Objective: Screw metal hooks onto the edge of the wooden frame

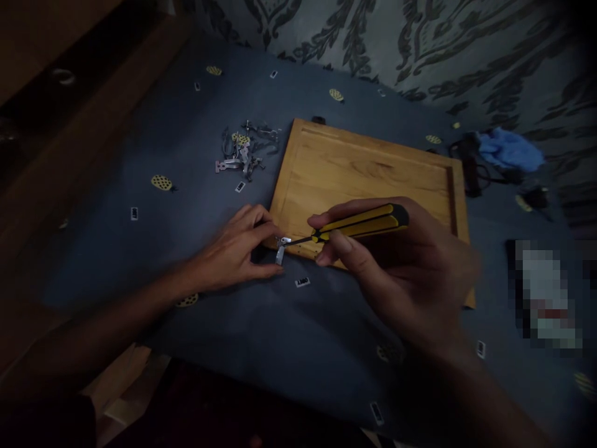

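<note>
My right hand (410,267) is closed around a screwdriver (361,223) with a yellow and black handle. Its dark shaft points left, and the tip meets a small metal hinge (280,254) at the near left corner of a wooden cabinet door (373,180). With thumb and fingers on either side, my left hand (237,249) grips this hinge against the door's edge. The door lies flat and has a raised frame around its panel. Any screw under the tip is too small to make out.
A loose pile of metal hinges (233,163) lies left of the door on the blue patterned cloth (186,143). To the right are a crumpled blue cloth (510,149), dark objects and a pixelated item (545,292). Patterned fabric (420,43) rises behind.
</note>
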Demonstrator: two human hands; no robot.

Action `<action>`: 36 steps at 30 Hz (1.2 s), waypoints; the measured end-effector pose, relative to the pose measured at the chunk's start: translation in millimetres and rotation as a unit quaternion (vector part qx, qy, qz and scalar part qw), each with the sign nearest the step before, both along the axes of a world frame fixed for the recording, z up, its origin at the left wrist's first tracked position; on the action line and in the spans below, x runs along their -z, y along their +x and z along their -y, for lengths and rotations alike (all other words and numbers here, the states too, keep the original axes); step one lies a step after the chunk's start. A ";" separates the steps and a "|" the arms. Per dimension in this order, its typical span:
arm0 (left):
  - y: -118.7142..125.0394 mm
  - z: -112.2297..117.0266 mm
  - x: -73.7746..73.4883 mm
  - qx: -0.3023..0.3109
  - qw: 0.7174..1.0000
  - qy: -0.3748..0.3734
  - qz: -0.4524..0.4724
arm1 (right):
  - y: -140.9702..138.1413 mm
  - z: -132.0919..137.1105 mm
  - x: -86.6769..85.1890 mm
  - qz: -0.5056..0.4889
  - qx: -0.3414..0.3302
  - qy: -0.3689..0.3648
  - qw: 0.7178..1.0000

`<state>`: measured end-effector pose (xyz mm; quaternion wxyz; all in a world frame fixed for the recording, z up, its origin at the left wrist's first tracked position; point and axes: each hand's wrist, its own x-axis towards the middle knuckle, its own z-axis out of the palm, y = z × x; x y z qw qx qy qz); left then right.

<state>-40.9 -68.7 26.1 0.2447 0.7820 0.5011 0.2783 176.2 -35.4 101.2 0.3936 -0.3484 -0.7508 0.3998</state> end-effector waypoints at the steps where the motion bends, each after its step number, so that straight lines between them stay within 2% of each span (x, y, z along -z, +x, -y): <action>1: 0.0 0.1 0.3 -0.001 1.000 0.001 0.000 | 0.2 -0.4 0.4 -0.002 -0.001 0.001 1.000; 12: -0.2 0.0 1.4 0.000 1.000 0.000 0.005 | 1.6 1.2 0.8 0.024 -0.010 0.045 0.999; 17: -0.4 -0.6 1.8 0.005 1.000 0.009 0.010 | 0.9 2.9 5.1 0.040 0.033 0.057 0.997; 20: -0.7 -1.0 1.3 0.003 1.000 0.001 0.004 | 0.1 1.7 7.2 0.018 0.042 0.049 0.998; 28: -2.2 -2.2 1.2 0.007 1.000 -0.005 0.003 | -2.4 -4.9 3.8 -0.004 -0.019 -0.006 1.000; 36: -4.1 -7.2 5.6 0.003 1.000 0.012 -0.006 | -15.3 -5.8 21.6 -0.083 0.021 0.035 0.996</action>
